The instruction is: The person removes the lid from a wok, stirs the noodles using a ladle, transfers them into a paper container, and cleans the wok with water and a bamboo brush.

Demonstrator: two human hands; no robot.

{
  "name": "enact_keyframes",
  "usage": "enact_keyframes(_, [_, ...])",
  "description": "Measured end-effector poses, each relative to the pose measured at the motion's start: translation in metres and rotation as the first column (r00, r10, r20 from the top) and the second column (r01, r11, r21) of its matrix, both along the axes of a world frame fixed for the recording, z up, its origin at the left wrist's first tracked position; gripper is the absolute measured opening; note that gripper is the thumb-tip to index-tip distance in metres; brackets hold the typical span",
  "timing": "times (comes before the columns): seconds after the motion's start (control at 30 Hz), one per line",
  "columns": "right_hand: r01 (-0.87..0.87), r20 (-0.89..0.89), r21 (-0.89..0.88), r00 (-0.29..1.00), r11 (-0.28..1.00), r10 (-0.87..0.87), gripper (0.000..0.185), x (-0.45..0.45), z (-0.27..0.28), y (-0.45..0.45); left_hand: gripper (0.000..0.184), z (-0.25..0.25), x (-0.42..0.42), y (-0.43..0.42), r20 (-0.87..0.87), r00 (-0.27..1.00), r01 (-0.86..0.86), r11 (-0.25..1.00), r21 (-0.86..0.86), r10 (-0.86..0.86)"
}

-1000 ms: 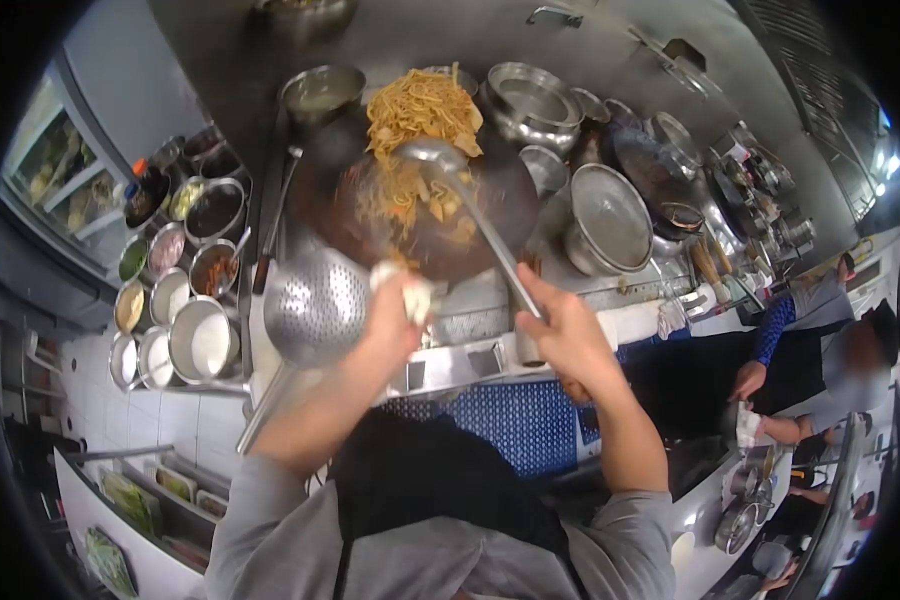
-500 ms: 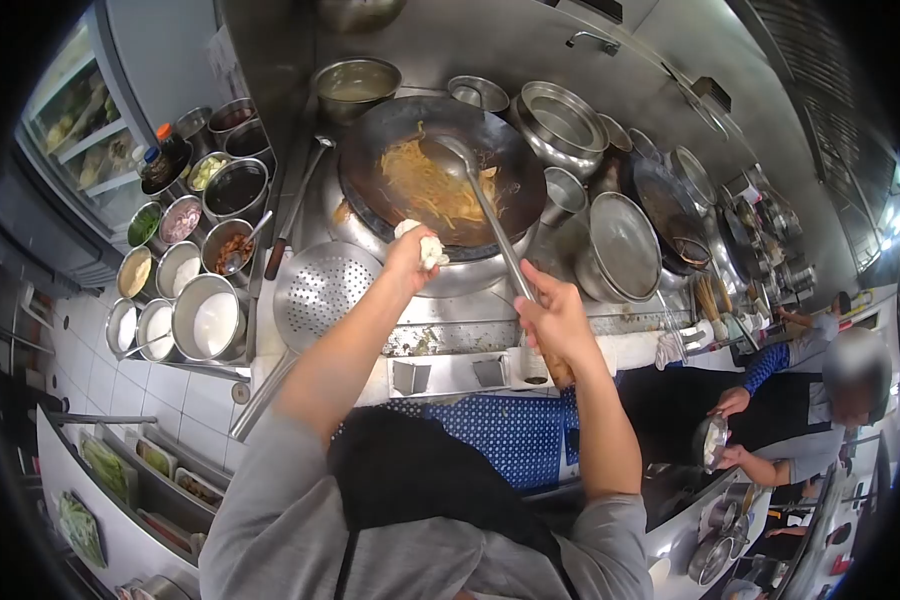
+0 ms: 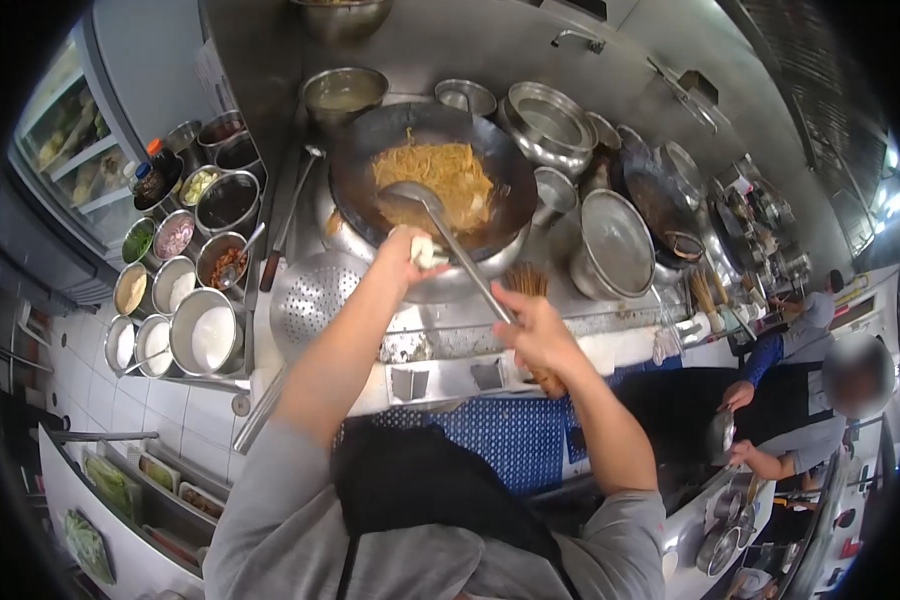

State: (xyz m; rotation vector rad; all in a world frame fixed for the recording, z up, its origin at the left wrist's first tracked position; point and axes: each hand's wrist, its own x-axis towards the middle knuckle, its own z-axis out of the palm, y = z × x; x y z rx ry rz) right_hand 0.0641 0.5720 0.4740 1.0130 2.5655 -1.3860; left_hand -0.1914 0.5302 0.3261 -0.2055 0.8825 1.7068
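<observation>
Noodles [image 3: 460, 180] lie in a wok [image 3: 358, 155]; at its six-o'clock rim, left hand [image 3: 402, 260] clutches white cloth [image 3: 425, 251]; right hand [image 3: 538, 335] grips a steel ladle [image 3: 451, 241]

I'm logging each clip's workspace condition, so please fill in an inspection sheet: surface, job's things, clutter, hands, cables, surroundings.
Surface: metal stove counter, dark specks on its front strip.
Job's things: wok holding noodles; ladle with its bowl over the wok.
Clutter: perforated strainer left of the wok; bristle brush by the right hand; ingredient pots grouped at left.
Hands: right grips the ladle's handle; left hand holds a white cloth near the wok's rim.
Cables: nothing seen.
Surroundings: tiled floor; co-worker at right holding a bowl.
</observation>
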Motion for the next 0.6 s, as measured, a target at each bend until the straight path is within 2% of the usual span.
enact_keyframes(0.07, [0.017,0.018,-0.049,1.0,0.999,-0.016,0.06,-0.001,0.013,-0.004,0.011,-0.023,0.005,0.01,-0.001,0.999,-0.049,0.999,-0.009,0.049])
enact_keyframes(0.1, [0.014,-0.032,-0.05,0.999,0.999,-0.016,0.062,0.004,0.016,-0.004,0.009,-0.005,0.021,0.003,0.017,0.987,-0.161,0.985,-0.055,0.162])
enact_keyframes(0.2, [-0.005,0.117,-0.093,0.993,0.996,0.016,0.061,0.031,0.076,-0.009,0.007,0.068,0.051,-0.036,0.097,0.992,-0.081,0.996,-0.023,0.083])
enact_keyframes(0.23, [0.037,0.109,-0.123,0.994,0.992,-0.024,0.061,0.033,0.091,-0.011,0.009,0.092,0.065,-0.044,0.083,0.991,-0.099,0.994,-0.041,0.102])
enact_keyframes(0.27, [0.082,0.1,-0.16,0.993,0.984,-0.067,0.061,0.031,0.097,-0.011,0.009,0.084,0.06,-0.039,0.097,0.992,-0.078,0.997,-0.001,0.077])
enact_keyframes(0.33, [-0.001,0.05,-0.054,0.999,0.999,0.004,0.06,0.017,0.072,0.006,0.007,0.049,0.047,-0.019,0.088,0.993,-0.082,0.997,-0.004,0.082])
enact_keyframes(0.37, [0.0,0.046,0.014,0.999,1.0,-0.001,0.059,0.006,0.062,0.01,0.007,0.017,0.051,-0.012,0.024,0.985,-0.175,0.983,0.049,0.174])
enact_keyframes(0.4, [0.001,0.033,0.092,0.999,0.996,-0.004,0.059,-0.003,0.053,0.013,0.007,0.0,0.057,-0.015,0.02,0.981,-0.194,0.978,0.076,0.193])
enact_keyframes(0.47, [-0.013,-0.13,0.306,0.99,0.952,0.056,0.057,0.001,0.023,0.021,0.009,-0.023,0.086,-0.039,0.025,0.972,-0.233,0.962,0.141,0.232])
enact_keyframes(0.5, [0.025,-0.069,0.262,0.998,0.965,-0.007,0.056,0.008,0.043,0.008,0.009,-0.012,0.107,-0.066,0.009,0.984,-0.179,0.98,0.088,0.179])
enact_keyframes(0.57, [-0.004,-0.187,0.325,0.98,0.946,0.068,0.057,0.037,0.036,0.011,0.009,0.033,0.111,-0.086,0.012,0.993,-0.115,0.993,0.04,0.114])
enact_keyframes(0.6, [0.005,-0.105,0.197,0.994,0.98,0.016,0.058,0.048,0.056,0.003,0.008,0.051,0.107,-0.085,0.045,0.994,-0.1,0.995,0.028,0.098])
